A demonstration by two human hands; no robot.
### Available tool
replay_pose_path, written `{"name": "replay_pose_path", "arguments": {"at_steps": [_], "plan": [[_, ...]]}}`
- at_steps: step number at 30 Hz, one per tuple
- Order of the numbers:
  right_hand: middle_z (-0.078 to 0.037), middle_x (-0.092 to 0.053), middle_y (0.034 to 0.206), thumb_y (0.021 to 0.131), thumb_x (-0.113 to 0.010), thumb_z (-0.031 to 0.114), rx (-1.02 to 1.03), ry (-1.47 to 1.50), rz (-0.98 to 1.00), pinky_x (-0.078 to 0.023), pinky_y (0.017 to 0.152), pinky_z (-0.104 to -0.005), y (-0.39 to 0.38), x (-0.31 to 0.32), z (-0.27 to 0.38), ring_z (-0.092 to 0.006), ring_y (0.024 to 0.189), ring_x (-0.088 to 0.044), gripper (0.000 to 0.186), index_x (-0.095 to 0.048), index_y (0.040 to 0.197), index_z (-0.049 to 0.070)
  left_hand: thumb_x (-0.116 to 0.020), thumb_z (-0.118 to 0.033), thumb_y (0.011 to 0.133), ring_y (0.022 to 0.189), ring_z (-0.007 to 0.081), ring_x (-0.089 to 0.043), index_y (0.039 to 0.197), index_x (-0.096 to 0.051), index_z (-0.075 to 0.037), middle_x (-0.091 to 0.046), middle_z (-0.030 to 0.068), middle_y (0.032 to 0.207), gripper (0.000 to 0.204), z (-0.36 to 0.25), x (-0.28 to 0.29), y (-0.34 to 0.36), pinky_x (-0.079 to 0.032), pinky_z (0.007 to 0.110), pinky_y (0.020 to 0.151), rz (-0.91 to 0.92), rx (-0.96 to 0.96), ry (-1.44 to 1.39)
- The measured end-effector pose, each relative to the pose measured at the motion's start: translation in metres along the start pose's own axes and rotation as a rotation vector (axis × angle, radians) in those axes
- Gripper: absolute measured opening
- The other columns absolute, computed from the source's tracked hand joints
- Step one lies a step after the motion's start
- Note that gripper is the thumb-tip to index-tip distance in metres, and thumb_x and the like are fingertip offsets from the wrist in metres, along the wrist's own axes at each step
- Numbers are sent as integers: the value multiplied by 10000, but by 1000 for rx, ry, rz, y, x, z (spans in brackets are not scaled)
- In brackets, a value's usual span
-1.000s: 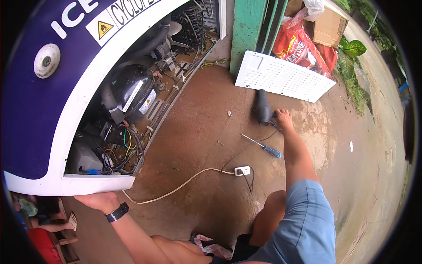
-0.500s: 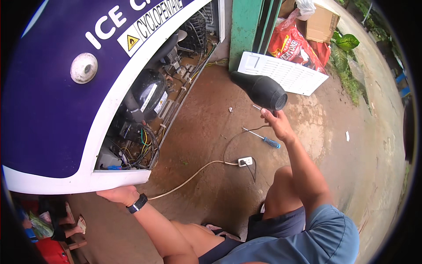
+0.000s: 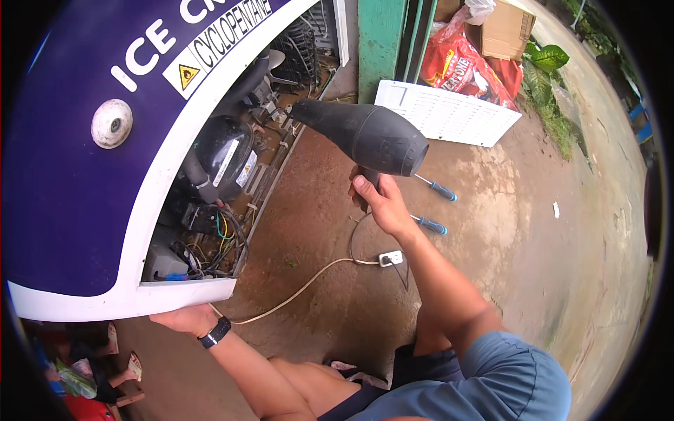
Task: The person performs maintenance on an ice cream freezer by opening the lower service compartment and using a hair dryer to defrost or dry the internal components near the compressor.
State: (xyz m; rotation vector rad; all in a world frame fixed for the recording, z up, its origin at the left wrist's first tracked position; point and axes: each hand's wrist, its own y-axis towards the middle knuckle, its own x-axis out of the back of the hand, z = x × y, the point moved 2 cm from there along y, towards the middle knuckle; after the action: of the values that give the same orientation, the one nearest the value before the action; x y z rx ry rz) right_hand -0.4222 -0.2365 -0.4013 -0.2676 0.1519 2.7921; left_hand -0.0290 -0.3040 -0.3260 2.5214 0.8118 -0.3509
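My right hand (image 3: 382, 205) grips the handle of a black hair dryer (image 3: 361, 132), held in the air with its nozzle aimed left into the open machine bay of a blue and white chest freezer (image 3: 77, 168) tipped on its side. A black compressor (image 3: 221, 158) and tangled wires (image 3: 214, 245) show inside the bay. My left hand (image 3: 184, 319) holds the freezer's lower white edge; a black watch is on that wrist.
Two blue-handled screwdrivers (image 3: 437, 188) (image 3: 430, 225) lie on the brown ground beside a white power strip (image 3: 390, 258) with a pale cable. A white vent panel (image 3: 449, 114) leans by a green post, with a red bag (image 3: 460, 67) and a cardboard box behind.
My right hand picked the hair dryer up off the ground and raised it toward the freezer's open bay. My left hand stays on the freezer's edge.
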Motion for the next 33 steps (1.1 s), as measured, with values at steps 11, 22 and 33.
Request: {"name": "replay_pose_path", "arguments": {"at_steps": [11,22,33], "plan": [[-67,-557,1014,1015,-601,281,-66,716,74,-496,686,-332,10,10,-4,-179,878,-591,266,-512,1171,84,-359,-426,1037,847,233,-598,1205,-559,-44,-575,99,1043,462,7,6,5,-518,391,696,22,23,-21],[-55,-547,988,1039,-562,347,59,149,-2,-473,665,-296,3,10,2,-136,795,-556,319,-507,1185,69,-375,-396,1036,864,244,-606,1212,-573,-18,-594,113,1038,461,7,5,6,-521,399,702,-50,-9,38],[-156,-518,1219,899,-646,191,390,-547,-64,-426,1018,-437,-3,-2,-1,-367,1154,-500,455,-531,1311,37,-407,-392,1029,841,235,-607,1224,-565,-3,-594,113,1053,463,1,-3,-3,-520,377,680,-64,-32,58]]}}
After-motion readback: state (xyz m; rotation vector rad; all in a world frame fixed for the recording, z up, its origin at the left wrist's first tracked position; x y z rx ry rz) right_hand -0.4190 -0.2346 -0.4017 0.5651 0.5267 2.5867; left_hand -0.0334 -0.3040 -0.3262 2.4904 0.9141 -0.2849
